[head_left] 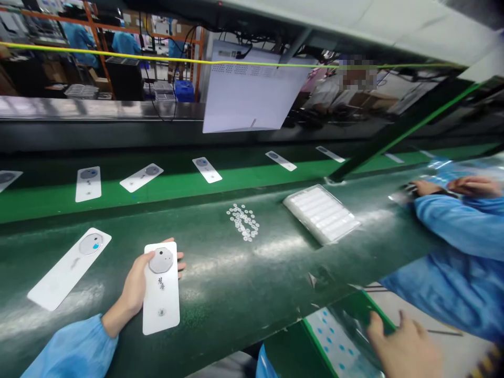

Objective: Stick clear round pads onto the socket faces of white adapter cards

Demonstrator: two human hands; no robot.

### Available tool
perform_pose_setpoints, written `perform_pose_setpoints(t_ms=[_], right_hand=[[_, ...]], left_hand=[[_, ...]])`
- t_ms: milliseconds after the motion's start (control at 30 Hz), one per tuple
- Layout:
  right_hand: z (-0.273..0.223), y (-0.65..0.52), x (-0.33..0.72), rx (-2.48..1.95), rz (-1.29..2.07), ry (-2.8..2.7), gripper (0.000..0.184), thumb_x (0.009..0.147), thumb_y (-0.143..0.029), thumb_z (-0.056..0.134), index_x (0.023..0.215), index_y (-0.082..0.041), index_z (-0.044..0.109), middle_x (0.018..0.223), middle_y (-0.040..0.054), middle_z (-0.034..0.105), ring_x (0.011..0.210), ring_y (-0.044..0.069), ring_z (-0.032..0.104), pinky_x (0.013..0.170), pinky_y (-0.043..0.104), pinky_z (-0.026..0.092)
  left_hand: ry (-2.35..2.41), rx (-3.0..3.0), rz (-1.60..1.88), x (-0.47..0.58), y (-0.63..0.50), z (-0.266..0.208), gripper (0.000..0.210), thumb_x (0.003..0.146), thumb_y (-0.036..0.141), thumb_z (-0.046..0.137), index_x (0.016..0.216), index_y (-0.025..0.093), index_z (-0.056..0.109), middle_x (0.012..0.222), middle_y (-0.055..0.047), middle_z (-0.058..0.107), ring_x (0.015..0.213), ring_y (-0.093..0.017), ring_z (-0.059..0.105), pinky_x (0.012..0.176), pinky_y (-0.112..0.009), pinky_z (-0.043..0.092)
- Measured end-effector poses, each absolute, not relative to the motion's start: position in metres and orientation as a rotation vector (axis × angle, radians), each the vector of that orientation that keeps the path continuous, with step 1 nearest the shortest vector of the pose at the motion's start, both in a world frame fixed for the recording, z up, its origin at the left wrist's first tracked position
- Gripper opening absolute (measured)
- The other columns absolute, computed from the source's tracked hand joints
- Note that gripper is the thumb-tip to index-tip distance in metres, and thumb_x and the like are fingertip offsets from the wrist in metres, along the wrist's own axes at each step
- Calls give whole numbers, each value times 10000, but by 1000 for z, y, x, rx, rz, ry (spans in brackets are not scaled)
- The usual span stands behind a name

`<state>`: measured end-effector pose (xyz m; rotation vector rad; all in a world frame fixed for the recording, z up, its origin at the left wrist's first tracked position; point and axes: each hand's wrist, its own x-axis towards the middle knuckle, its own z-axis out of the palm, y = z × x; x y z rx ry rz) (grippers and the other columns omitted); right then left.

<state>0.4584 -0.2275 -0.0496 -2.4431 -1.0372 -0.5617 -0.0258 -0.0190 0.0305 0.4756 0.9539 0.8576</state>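
Note:
My left hand (137, 283) is wrapped around a long white panel (162, 304), thumb on its front and fingertips showing past its right edge. The panel has a grey octagonal patch near the top, dark characters below it and a small round emblem. My right hand (403, 344) is at the lower right, somewhat blurred, its fingers apart with nothing seen in them. It is beside a sheet of blue dots (334, 336) in a green-edged tray below the bench. Another white panel (65, 275), with a blue dot on its grey patch, lies left of my left hand.
Small clear discs (243, 223) lie scattered mid-bench. Right of them sits a plastic-wrapped white pack (323, 212). Several white panels (88, 184) lie on the green conveyor (177, 184) behind. A co-worker's blue sleeve (457, 215) and hands are at right, near a green post (394, 131).

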Motion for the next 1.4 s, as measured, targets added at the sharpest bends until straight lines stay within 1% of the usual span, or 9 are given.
perform_pose_setpoints(t_ms=[133, 267, 633, 733, 867, 933, 1067, 1200, 1400], right_hand=[[-14, -155, 387, -2067, -484, -1233, 472, 943, -486, 494, 1115, -123, 741, 967, 220, 732, 886, 365, 698, 764, 481, 533], [8, -78, 325, -1801, -19, -1586, 437, 983, -516, 499, 896, -188, 775, 856, 120, 757, 702, 240, 681, 686, 359, 529], [-4, -26, 302, -1814, 359, -1542, 461, 832, -634, 627, 712, -203, 739, 702, 94, 738, 592, 228, 650, 621, 356, 495], [3, -29, 297, -1783, 500, -1493, 466, 831, -631, 649, 744, -181, 731, 704, 87, 736, 609, 214, 662, 594, 332, 509], [18, -39, 273, -1521, 1104, -1135, 460, 715, -593, 814, 814, -149, 747, 689, 61, 713, 544, 143, 602, 474, 250, 461], [24, -46, 253, -1373, 1362, -967, 430, 655, -525, 888, 826, -152, 760, 736, 60, 731, 558, 123, 611, 479, 225, 474], [28, -55, 210, -1235, 1638, -859, 360, 661, -427, 915, 855, -162, 768, 778, 60, 757, 590, 126, 663, 512, 220, 524], [27, -57, 182, -1208, 1685, -878, 354, 669, -421, 910, 848, -163, 746, 760, 58, 757, 585, 141, 674, 469, 212, 505], [27, -56, 165, -1244, 1626, -1007, 355, 717, -477, 869, 831, -153, 780, 580, 21, 665, 461, 97, 511, 393, 201, 385]], left_hand=[[974, 500, 852, -25, -20, 33, 716, 904, 358, 492, 1547, 76, 348, 1120, -180, 761, 952, -346, 752, 813, -437, 589], [958, 528, 860, -28, -21, 31, 727, 896, 369, 518, 1540, 71, 360, 1123, -183, 761, 954, -348, 752, 814, -438, 591], [875, 592, 889, -30, -22, 19, 703, 875, 417, 592, 1483, 87, 471, 1141, -205, 751, 952, -361, 753, 789, -429, 596], [888, 677, 928, -31, -24, 16, 798, 875, 471, 632, 1554, 153, 356, 1123, -185, 758, 918, -345, 758, 723, -402, 602], [1029, 931, 950, -30, -30, 10, 817, 926, 478, 629, 1602, 281, 215, 1064, -124, 778, 649, -224, 729, 589, -312, 563], [1082, 1056, 975, -30, -32, 7, 671, 940, 456, 624, 1540, 267, 390, 1048, -109, 782, 635, -200, 711, 610, -295, 556], [1126, 1213, 1037, -27, -33, 7, 311, 896, 381, 696, 1128, 188, 772, 1128, -119, 768, 964, -278, 729, 849, -318, 556], [1131, 1391, 1026, -26, -34, 11, 222, 853, 323, 744, 1029, 212, 818, 1091, -84, 784, 1048, -292, 709, 986, -368, 517], [1019, 1566, 982, -27, -38, 12, 193, 831, 329, 785, 1002, 254, 831, 1021, -71, 800, 938, -269, 731, 876, -346, 547]])
